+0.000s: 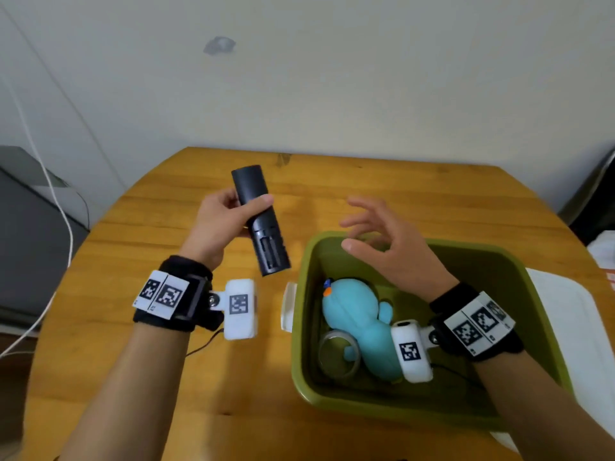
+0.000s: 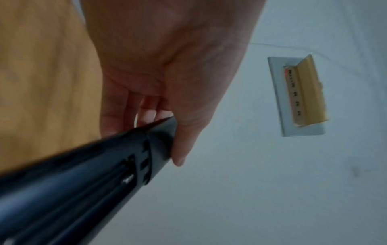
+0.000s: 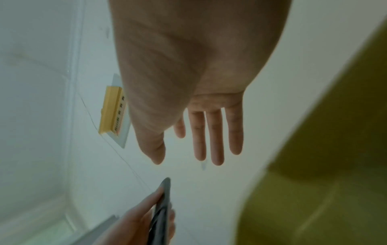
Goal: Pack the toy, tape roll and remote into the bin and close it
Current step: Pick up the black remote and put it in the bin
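Note:
My left hand [image 1: 233,211] grips a black remote [image 1: 259,221] in the air over the wooden table [image 1: 133,361], left of the bin; its back faces up and the battery slot shows. The left wrist view has the remote [image 2: 83,174] running under my palm, thumb along its edge. An olive-green bin [image 1: 519,294] sits at the right. Inside it lie a light-blue plush toy [image 1: 359,324] and a clear tape roll [image 1: 337,356]. My right hand [image 1: 372,227] hovers over the bin's far left corner with fingers spread, holding nothing. The right wrist view shows those straight fingers [image 3: 215,136] and the remote [image 3: 163,210].
The white lid [image 1: 565,327] lies on the table to the right of the bin, partly under it. A white latch [image 1: 288,307] sticks out from the bin's left side. A grey appliance [image 1: 30,234] with a white cable stands left of the table. The wall is close behind.

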Demonstrator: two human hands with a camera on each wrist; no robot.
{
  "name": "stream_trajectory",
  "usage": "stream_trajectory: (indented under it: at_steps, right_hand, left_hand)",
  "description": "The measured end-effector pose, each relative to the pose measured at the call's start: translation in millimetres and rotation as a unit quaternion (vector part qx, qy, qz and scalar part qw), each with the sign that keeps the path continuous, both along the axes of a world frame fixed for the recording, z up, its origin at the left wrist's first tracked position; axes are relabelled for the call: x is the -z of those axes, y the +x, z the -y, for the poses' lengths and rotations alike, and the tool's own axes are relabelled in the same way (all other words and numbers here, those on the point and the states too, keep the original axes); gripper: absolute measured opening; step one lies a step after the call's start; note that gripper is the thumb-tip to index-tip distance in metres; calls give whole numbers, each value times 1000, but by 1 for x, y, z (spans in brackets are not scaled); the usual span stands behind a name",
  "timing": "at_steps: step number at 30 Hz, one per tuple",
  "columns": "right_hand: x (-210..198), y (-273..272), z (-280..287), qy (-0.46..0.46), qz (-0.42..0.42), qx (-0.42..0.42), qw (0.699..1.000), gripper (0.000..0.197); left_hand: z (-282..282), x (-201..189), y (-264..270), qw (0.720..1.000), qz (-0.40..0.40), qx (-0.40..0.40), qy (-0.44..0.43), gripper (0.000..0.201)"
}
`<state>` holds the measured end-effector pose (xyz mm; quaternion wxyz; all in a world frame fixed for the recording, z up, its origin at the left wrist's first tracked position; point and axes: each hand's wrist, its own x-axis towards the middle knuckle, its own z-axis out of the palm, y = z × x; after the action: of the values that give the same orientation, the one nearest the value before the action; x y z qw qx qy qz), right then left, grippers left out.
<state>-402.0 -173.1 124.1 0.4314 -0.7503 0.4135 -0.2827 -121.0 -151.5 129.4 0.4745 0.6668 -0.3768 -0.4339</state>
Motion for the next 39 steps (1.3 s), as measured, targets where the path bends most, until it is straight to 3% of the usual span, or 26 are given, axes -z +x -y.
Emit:
stream_trajectory:
  at_steps: [4, 9, 13, 16, 20, 24, 29, 32, 35, 39]
  right_hand:
    - [-30, 8, -10, 18, 58, -3, 998, 86]
    - [-45, -9, -22, -92, -36, 45, 994, 66]
    - [-43, -32, -31, -147, -89, 75, 982, 61]
    - [-36, -52, -30, -114, -163, 86, 976, 61]
    - [-3, -82, -14, -2, -320, 82, 944, 48]
    - [41, -100, 2, 98, -453, 26, 886, 32]
    - [91, -105, 8, 179, -519, 3, 836, 30]
    - [113, -102, 11, 176, -553, -10, 814, 38]
    - [130, -96, 14, 176, -555, -5, 813, 43]
    - [144, -85, 10, 166, -550, -6, 818, 45]
  left_hand:
    - [1, -44, -68, 997, -51, 45, -22, 29]
    - [-4, -38, -133, 993, -97, 69, 15, 38]
    - [-9, -30, -153, 979, -153, 124, 52, 40]
    - [-7, -24, -152, 990, -69, 103, 63, 40]
    - [3, 2, -134, 997, 33, -42, 51, 40]
    - [2, 40, -124, 984, 71, 2, 164, 58]
    - [-1, 74, -123, 980, 63, -21, 189, 64]
    - [-2, 67, -124, 983, 50, -28, 177, 53]
    - [-3, 61, -125, 983, 21, -40, 179, 49]
    - [2, 78, -119, 981, 21, -53, 184, 69]
